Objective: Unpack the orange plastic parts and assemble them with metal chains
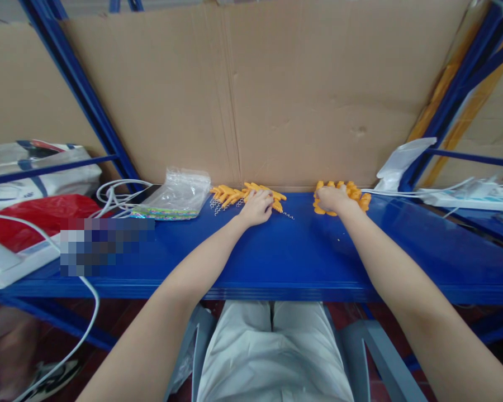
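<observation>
My left hand [257, 207] reaches to the back of the blue table, fingers curled over a pile of orange-handled metal spirals [226, 195]. One orange handle with its wavy metal spiral [288, 215] pokes out beside these fingers. What lies under the palm is hidden. Further right, my right hand [332, 199] is closed at the left part of a cluster of small, rounded orange plastic pieces [354, 192]. Its fingertips are down among the pieces and partly hidden, so the gripped piece shows poorly.
Clear plastic bags [184, 190] lie left of the spirals. White cables [117, 192], a red bag [54, 215] and a power strip [33, 259] fill the left end. A cardboard sheet [297, 95] stands behind the blue table [276, 262]. A white object [402, 162] leans at the right post.
</observation>
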Demonstrator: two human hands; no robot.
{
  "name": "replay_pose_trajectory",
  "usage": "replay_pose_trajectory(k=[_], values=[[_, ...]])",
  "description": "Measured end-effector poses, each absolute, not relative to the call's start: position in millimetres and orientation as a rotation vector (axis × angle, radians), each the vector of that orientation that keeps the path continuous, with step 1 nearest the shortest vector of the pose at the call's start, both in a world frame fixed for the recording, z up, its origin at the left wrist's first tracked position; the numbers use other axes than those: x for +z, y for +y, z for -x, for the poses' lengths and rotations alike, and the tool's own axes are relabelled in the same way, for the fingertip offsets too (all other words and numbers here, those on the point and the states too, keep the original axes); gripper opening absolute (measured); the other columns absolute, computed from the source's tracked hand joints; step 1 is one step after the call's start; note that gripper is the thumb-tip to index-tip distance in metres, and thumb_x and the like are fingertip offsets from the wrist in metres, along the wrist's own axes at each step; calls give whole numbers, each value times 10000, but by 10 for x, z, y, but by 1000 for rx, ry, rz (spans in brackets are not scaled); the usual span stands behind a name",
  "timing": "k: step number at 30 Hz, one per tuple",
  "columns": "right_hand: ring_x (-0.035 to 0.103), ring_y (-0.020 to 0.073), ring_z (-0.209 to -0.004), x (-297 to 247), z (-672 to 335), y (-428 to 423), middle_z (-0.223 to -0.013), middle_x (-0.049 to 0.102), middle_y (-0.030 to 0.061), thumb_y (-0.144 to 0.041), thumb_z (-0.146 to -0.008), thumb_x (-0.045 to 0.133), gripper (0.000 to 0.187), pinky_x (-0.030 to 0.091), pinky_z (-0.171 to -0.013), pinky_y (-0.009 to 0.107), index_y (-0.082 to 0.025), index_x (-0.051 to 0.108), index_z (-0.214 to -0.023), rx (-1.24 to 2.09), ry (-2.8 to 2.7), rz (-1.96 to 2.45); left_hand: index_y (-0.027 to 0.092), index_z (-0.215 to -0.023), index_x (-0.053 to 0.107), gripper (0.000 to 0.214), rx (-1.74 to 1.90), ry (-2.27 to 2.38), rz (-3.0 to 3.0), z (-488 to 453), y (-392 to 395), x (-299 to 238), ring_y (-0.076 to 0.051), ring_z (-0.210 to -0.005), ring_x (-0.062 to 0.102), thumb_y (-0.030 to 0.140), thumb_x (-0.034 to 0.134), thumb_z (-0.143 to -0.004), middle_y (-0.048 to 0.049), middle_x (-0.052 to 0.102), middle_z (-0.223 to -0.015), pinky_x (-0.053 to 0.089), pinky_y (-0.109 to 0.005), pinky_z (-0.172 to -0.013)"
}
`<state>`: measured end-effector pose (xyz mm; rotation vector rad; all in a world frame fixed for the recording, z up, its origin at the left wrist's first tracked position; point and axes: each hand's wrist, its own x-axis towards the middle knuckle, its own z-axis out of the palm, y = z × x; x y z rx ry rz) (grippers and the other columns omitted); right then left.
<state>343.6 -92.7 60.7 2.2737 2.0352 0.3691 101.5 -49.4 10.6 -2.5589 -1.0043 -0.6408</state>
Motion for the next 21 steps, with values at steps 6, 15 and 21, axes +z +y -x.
replay_pose_trajectory(k=[6, 15, 21], values=[[577, 399, -1230, 575, -3480, -884, -1171, 687, 232, -207, -910, 583, 306, 332, -1068, 618, -117, 715, -1170, 321, 2125, -2248, 183, -1168, 697, 330, -497, -1057, 2704, -1015, -442, 39, -284, -1366, 516, 184, 501, -903, -112, 607, -1437, 399, -483, -1151], [583, 471, -1232, 438, -3618, -711, -1239, 674, 263, -266, -884, 618, 366, 364, -1014, 708, -153, 716, -1218, 191, 2272, -2221, 166, -1374, 591, 443, -420, -1180, 2691, -1022, -415, 12, -257, -1465, 432, 235, 491, -948, -128, 465, -1582, 323, -459, -1224], [578, 456, -1250, 387, -3604, -705, -1218, 685, 237, -218, -849, 651, 338, 370, -1042, 678, -161, 737, -1170, 134, 2280, -2227, 209, -1344, 629, 428, -462, -1220, 2624, -1047, -447, 14, -291, -1399, 500, 232, 518, -931, -101, 509, -1552, 361, -509, -1183]])
